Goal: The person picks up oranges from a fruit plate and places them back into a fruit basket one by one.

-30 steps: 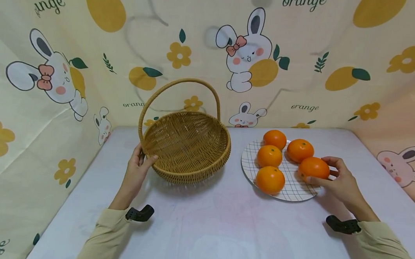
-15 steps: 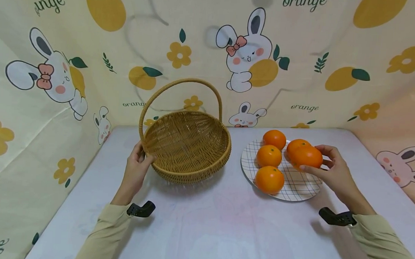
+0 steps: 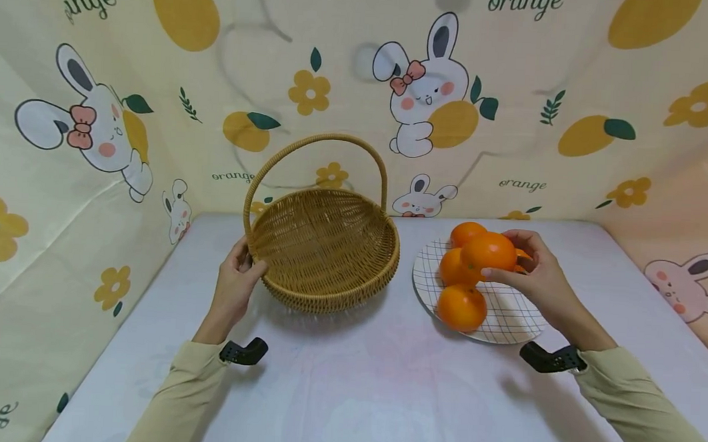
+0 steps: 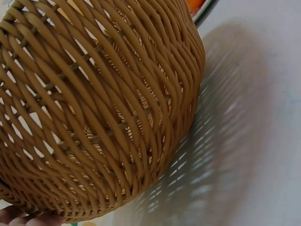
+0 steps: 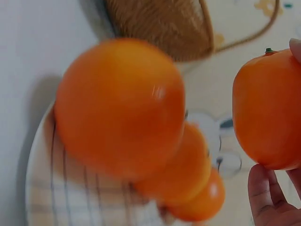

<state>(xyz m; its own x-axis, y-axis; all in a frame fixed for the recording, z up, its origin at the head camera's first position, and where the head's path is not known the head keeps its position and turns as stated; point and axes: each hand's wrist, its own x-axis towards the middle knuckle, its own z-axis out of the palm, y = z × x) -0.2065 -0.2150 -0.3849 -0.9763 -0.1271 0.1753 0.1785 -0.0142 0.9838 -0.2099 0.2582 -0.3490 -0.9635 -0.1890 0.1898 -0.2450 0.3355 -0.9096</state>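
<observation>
Holding the orange (image 3: 488,251) clear above the plate (image 3: 508,316) in my right hand (image 3: 537,277), fingers curled around it, I should carry it level and lower it gently, while my left hand (image 3: 234,287) grips the basket (image 3: 325,246) rim to steady it.

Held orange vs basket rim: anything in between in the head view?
Nothing solid. Between the orange gripped by the right hand and the basket shows only bare table and the plate's left edge. The head view shows it.
</observation>
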